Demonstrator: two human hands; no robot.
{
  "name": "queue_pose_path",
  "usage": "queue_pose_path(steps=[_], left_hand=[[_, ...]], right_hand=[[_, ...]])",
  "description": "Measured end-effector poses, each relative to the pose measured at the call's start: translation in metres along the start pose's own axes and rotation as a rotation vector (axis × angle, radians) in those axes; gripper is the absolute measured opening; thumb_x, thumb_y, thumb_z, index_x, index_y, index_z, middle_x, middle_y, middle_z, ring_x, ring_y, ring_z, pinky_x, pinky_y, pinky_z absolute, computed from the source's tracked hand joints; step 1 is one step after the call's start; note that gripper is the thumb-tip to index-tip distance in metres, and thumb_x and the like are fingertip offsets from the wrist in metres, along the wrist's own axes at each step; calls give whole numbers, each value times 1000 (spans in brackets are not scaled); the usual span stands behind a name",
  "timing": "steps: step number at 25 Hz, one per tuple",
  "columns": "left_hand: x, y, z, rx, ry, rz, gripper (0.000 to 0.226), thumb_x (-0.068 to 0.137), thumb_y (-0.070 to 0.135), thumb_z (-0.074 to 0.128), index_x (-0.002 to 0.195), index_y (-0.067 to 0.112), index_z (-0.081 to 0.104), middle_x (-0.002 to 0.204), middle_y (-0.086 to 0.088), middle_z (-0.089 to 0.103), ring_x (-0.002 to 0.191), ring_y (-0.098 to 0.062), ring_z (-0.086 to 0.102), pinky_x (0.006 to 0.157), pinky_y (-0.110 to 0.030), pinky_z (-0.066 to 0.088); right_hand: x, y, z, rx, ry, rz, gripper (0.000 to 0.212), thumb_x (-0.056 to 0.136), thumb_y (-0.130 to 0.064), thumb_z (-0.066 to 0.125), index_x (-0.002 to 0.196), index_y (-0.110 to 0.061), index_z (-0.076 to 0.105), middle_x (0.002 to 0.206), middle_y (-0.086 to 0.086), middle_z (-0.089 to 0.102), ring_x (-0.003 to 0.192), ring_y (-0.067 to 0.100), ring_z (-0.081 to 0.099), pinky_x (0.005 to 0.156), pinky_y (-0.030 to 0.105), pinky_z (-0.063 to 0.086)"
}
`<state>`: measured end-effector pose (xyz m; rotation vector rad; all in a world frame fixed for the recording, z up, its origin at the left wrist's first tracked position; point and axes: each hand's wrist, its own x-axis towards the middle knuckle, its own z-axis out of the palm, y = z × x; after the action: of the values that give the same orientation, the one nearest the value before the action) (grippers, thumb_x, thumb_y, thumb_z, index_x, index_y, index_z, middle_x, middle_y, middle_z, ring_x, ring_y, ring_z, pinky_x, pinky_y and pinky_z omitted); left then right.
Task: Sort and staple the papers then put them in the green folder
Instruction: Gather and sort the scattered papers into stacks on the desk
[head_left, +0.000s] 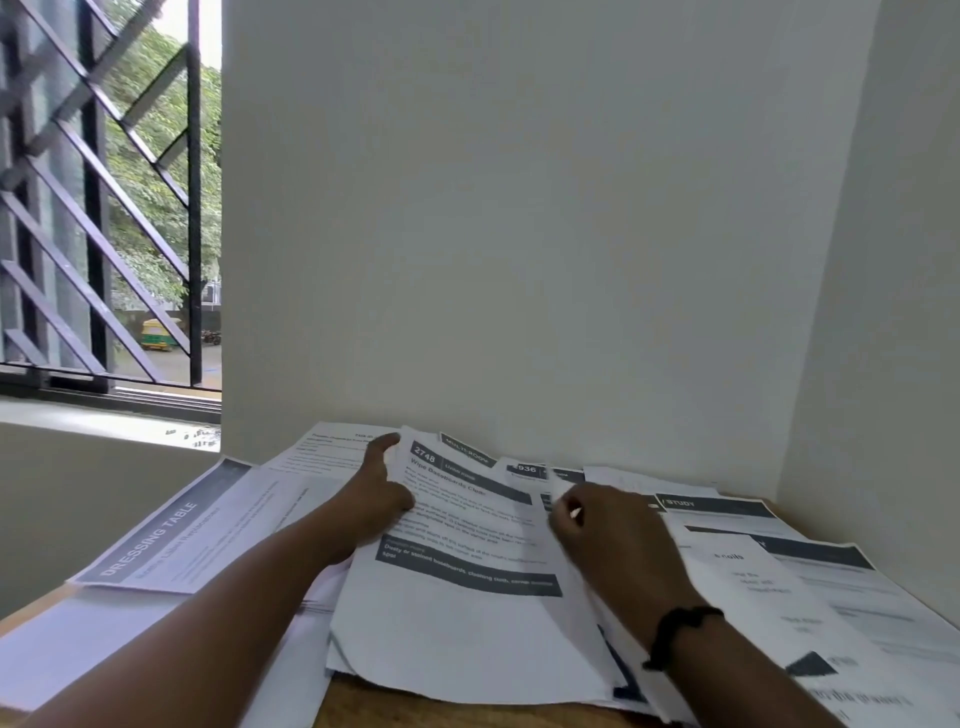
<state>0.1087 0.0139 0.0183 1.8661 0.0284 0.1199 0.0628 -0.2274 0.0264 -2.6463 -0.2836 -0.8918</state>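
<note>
Barred window (109, 208) (trees outside), pale wall (519, 234), wooden table (441, 712).

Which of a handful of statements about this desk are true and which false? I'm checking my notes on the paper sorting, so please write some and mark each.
1. The left hand holds the left edge of the sheet numbered 2748. True.
2. A green folder lies open in the middle of the table. False: no green folder is in view, only papers.
3. A sheet headed DRESSING TABLE lies at the left of the wooden table. True.
4. The right hand holds a stapler. False: it reaches into the papers; no stapler shows.
5. A dark band sits on the right wrist. True.
</note>
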Motion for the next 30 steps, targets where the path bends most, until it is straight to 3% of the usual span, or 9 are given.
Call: queue_pose_path(steps=[6,8,11,15,18,20,24,28,30], left_hand=[[2,0,8,55,-60,51,20,95,17,56,95,5,73,94,-14,75,80,-27,73,82,-40,58],[-2,2,7,86,-85,52,38,93,41,59,88,6,74,86,-8,76,75,-25,74,76,-37,59],[-2,-1,9,155,-69,69,19,86,29,71,77,12,71,78,-1,76,69,-17,73,61,-25,54],[-1,1,7,40,-26,32,8,90,8,63,92,11,70,80,-1,77,71,-18,74,60,-26,55],[-5,3,5,-54,1,52,11,93,8,60,99,9,69,86,-7,77,77,-25,74,67,-32,58],[-6,3,6,-101,29,72,12,95,10,58,101,8,69,87,-8,77,78,-26,74,68,-33,59],[-4,3,5,-137,31,94,17,95,21,60,101,6,66,87,-8,77,78,-26,74,71,-36,59],[-3,0,8,-182,12,66,23,90,21,67,109,13,58,95,-7,76,81,-24,74,70,-35,58],[-1,-2,8,-183,1,62,32,88,18,70,116,13,55,101,-7,74,86,-22,74,76,-36,59]], right_hand=[[-21,-27,27,183,-223,-170,31,93,-36,42,87,-15,64,87,-1,69,75,15,62,77,33,50],[-23,-31,27,211,-316,-266,28,94,-35,45,95,-19,68,100,-6,70,89,12,61,82,27,46],[-22,-33,18,402,-425,-316,23,94,-33,52,104,-24,71,104,-15,70,88,0,58,84,21,43],[-2,1,17,162,-133,-119,32,93,-44,51,122,-33,60,123,-14,62,111,6,56,97,23,41],[13,47,14,-121,-192,186,59,89,-56,49,138,-24,41,135,1,52,125,22,47,100,33,40],[16,62,8,-46,-338,348,61,86,-58,51,132,-18,43,128,4,56,118,22,52,90,32,43],[17,69,5,93,-364,319,24,84,-27,55,64,-19,44,58,-3,45,53,12,41,48,23,31],[25,52,6,129,-557,307,39,46,-14,73,53,-21,35,34,2,30,43,12,51,35,18,14],[22,51,15,140,-536,293,31,63,-14,70,63,-19,40,55,7,52,55,14,56,46,22,24]])
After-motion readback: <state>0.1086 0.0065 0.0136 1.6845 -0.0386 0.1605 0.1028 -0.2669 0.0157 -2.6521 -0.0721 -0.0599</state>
